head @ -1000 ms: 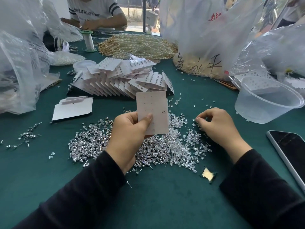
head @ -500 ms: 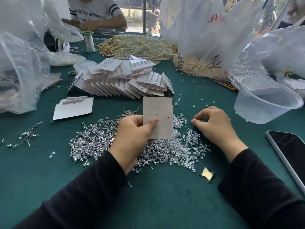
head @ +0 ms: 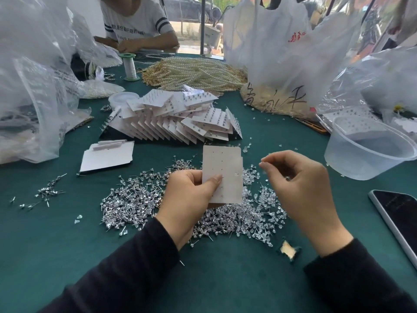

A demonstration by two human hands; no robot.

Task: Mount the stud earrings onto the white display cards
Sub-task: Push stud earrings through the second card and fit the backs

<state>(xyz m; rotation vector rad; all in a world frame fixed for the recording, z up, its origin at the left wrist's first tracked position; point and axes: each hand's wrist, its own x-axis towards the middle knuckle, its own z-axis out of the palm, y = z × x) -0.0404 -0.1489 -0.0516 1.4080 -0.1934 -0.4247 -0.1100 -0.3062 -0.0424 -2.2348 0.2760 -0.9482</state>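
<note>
My left hand (head: 188, 199) holds a white display card (head: 223, 168) upright by its lower left edge, thumb on its face. The card shows rows of small holes and one stud (head: 236, 173) at its right side. My right hand (head: 300, 190) is raised just right of the card, thumb and forefinger pinched on a tiny clear piece that I cannot make out well. A heap of silver stud earrings (head: 133, 204) lies on the green table under both hands, with clear backs (head: 259, 213) on its right. Filled cards (head: 180, 120) are fanned out behind.
Blank cards (head: 106, 155) lie at the left, with a few loose studs (head: 45, 193) beyond them. A clear plastic bowl (head: 365, 154) and a phone (head: 397, 220) sit at the right. Pearl strands (head: 196, 73), a thread spool (head: 129, 66), plastic bags (head: 282, 41) and a seated person (head: 137, 23) fill the far side.
My right hand has lifted off the pile of clear backs and come up beside the card with its fingers pinched. The left hand shifted the card slightly right; a stud now shows on it.
</note>
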